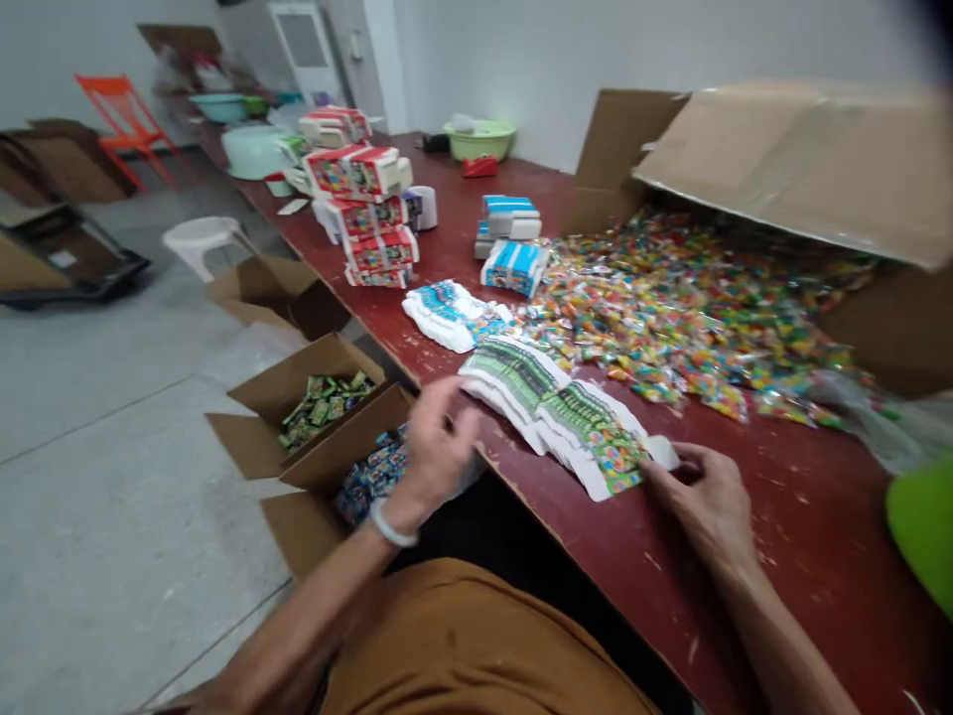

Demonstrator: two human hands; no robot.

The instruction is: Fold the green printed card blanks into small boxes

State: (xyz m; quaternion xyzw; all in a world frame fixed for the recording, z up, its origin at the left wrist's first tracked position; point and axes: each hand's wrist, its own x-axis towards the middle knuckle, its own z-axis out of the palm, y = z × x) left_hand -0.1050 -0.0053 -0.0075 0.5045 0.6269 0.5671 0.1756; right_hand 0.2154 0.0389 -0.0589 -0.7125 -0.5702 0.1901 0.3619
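A fanned row of flat green printed cartons (513, 382) lies along the front of the dark red table. My right hand (707, 497) is at the near end of this row, with thumb and fingers pinching the white flap of the end carton (621, 462). My left hand (441, 442) hangs over the table's front edge, beside the row and apart from it. Its fingers are curled and slightly blurred, and whatever they may hold is hidden. Below it, an open cardboard box holds small dark blue packets (372, 472). Beyond the green row is a fan of flat blue cartons (454, 313).
A heap of wrapped candies (670, 308) spills from a large tipped cardboard box (789, 164). Blue boxes (513, 268) and stacked red boxes (379, 253) stand farther back. Another floor box holds green packets (328, 402). A white stool (208, 238) stands left; something bright green (927, 531) is at right.
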